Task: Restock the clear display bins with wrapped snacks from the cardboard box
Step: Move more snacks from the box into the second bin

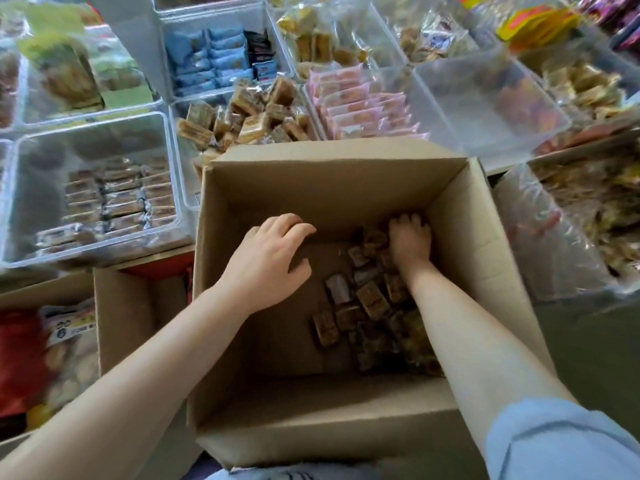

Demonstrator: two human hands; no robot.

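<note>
Two hands reach into one cardboard box.

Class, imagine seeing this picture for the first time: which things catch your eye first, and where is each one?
The open cardboard box fills the centre, with both hands reaching in: the right hand presses into brown wrapped snacks heaped on its right side, while the left hand hovers over bare cardboard. Behind it stand clear display bins, one holding pink packets.

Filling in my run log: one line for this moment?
right hand on brown wrapped snacks | left hand open | brown cardboard box
</note>
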